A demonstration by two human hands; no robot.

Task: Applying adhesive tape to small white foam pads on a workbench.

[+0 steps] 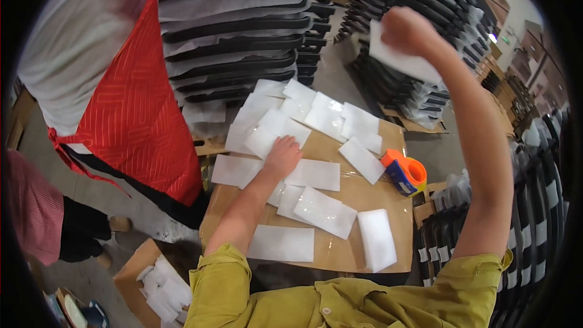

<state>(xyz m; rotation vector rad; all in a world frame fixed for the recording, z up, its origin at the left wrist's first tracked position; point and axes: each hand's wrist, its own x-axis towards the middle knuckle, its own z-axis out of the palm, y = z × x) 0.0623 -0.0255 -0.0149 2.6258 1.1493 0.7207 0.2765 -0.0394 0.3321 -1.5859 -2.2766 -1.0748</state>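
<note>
I am resting the left hand (284,157) flat, fingers slightly apart, on white sheets (328,115); more than a dozen are lying on one cardboard-topped worktop (376,197). I am holding the right hand (404,30) aloft, clamped on one loose sheet (419,70). One tape dispenser (398,176) is sitting near the right edge.

Shows white on the thin sheets (313,174), brown on the counter (331,252), and orange, blue and yellow on the tape dispenser (401,181). Gives mustard green to the shirt (285,307), red with fine paler lines in angular blocks to the apron (139,115), and black banded with whitish wrapping to the stacked parts (237,47).
</note>
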